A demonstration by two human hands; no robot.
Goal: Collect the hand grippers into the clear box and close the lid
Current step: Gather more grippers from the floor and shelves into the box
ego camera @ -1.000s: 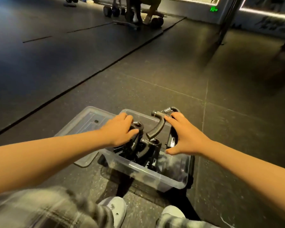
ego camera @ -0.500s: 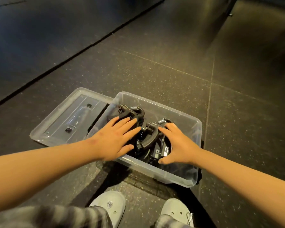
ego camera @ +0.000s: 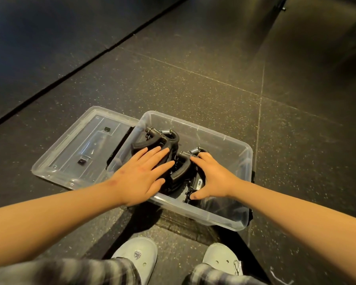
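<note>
The clear box (ego camera: 230,140) stands open on the dark floor in front of my feet. Several black hand grippers (ego camera: 162,138) with metal springs are piled inside it. My left hand (ego camera: 144,173) lies flat on the left part of the pile, fingers straight. On the right part rests my right hand (ego camera: 212,175), fingers spread over a gripper (ego camera: 181,169) and thumb stretched toward the near wall. The clear lid (ego camera: 70,159) lies upside down on the floor, touching the box's left side.
Dark speckled rubber floor tiles surround the box, with a seam line running far left. My two light clogs (ego camera: 140,256) stand just behind the box's near wall.
Both hands have pushed the grippers down from above the rim into the box. The left hand's fingers have flattened. My view has tilted down toward the box.
</note>
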